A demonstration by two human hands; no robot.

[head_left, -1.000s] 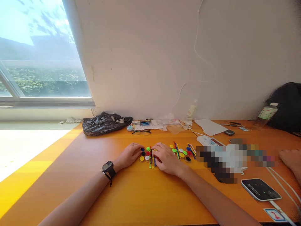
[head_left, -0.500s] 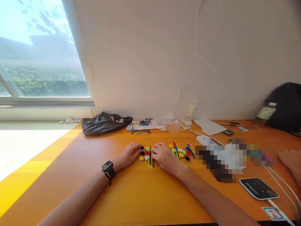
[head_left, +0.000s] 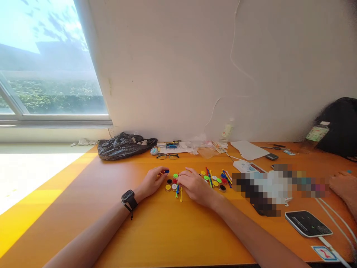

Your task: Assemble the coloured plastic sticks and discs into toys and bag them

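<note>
My left hand [head_left: 153,182], with a black watch on its wrist, pinches a small blue disc [head_left: 167,171] just above the table. Beside its fingertips lie small round discs: a black disc [head_left: 169,181], a yellow disc [head_left: 167,188], a white disc [head_left: 174,186] and a green disc [head_left: 175,175]. My right hand [head_left: 193,185] is bent over thin plastic sticks, its fingers curled together and their grip hidden. A yellow arrow-tipped stick [head_left: 181,195] and a blue stick [head_left: 177,189] poke out from under it. More discs and coloured sticks [head_left: 211,178] lie to its right.
Behind are a black plastic bag [head_left: 126,147], glasses [head_left: 167,156] and a white sheet [head_left: 248,150]. On the right lie a white-edged device [head_left: 308,223] with a cable and a blurred patch. Another person's hand [head_left: 343,188] rests at the right edge.
My left hand has lifted the blue disc off the table, slightly up and away. Beneath my right fingers the sticks have shifted, and the yellow one now lies apart.
</note>
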